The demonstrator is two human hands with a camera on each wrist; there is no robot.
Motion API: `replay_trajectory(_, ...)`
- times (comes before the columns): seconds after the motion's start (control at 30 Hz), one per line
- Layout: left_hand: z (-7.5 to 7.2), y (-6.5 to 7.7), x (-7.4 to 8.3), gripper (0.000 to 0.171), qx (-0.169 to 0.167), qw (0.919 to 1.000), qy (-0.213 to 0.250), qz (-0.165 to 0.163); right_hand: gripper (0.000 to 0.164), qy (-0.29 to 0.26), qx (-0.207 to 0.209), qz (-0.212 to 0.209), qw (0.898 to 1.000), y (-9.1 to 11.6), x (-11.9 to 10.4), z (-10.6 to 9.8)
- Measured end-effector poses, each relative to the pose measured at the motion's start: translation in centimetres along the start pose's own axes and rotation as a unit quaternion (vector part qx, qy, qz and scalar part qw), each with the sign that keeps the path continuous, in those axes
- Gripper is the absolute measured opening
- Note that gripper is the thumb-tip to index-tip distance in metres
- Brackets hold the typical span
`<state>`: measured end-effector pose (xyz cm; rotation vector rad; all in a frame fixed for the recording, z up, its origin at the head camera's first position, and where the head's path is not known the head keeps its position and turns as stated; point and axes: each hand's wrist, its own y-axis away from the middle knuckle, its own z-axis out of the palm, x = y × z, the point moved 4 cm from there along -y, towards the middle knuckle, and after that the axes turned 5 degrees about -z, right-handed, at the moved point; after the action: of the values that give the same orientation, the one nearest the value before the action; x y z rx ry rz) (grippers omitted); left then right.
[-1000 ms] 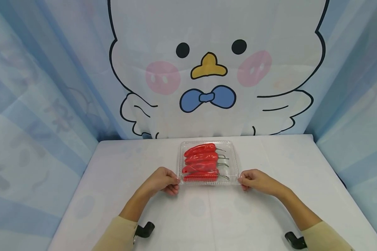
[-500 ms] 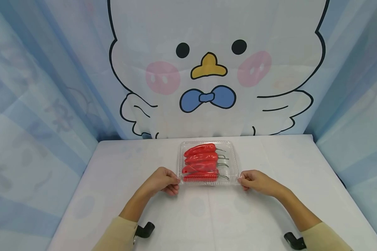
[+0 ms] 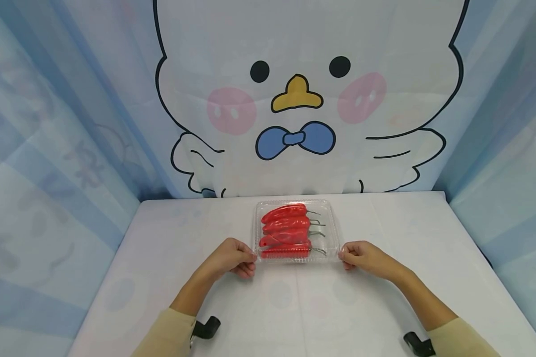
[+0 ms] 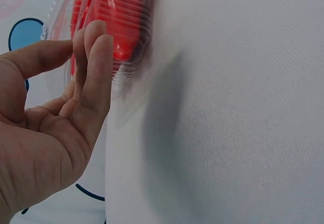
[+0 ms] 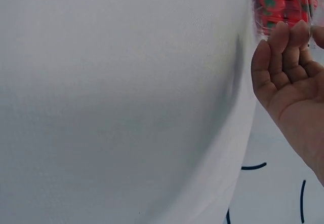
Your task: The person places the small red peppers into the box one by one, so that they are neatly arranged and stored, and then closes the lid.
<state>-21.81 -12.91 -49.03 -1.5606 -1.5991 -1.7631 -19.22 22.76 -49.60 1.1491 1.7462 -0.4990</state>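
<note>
A clear plastic clamshell box (image 3: 332, 223) lies closed toward the back of the white table, with several red peppers (image 3: 287, 224) side by side inside, their thin green stems pointing right. At the box's front left corner, my left hand (image 3: 233, 258) pinches the rim between thumb and fingers. My right hand (image 3: 367, 258) pinches the front right corner in the same way. In the left wrist view the thumb and fingertips meet at the ribbed wall of the box (image 4: 144, 41). The right wrist view has fingertips at the box's edge (image 5: 259, 16), the thumb partly cut off.
White cloth covers the table (image 3: 295, 312). A curtain (image 3: 295, 173) with a cartoon bird hangs right behind its back edge, and blue-white curtains (image 3: 40, 198) flank both sides. Black wrist devices (image 3: 207, 327) stick out near both sleeves.
</note>
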Motion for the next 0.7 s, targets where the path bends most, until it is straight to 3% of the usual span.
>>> replay_trajectory(0.7, -0.11, 0.12, 0.2, 0.019, -0.003, 1.0, 0.003, 0.008, 0.027, 0.021, 0.007, -0.001, 1.0, 0.13, -0.68, -0.04)
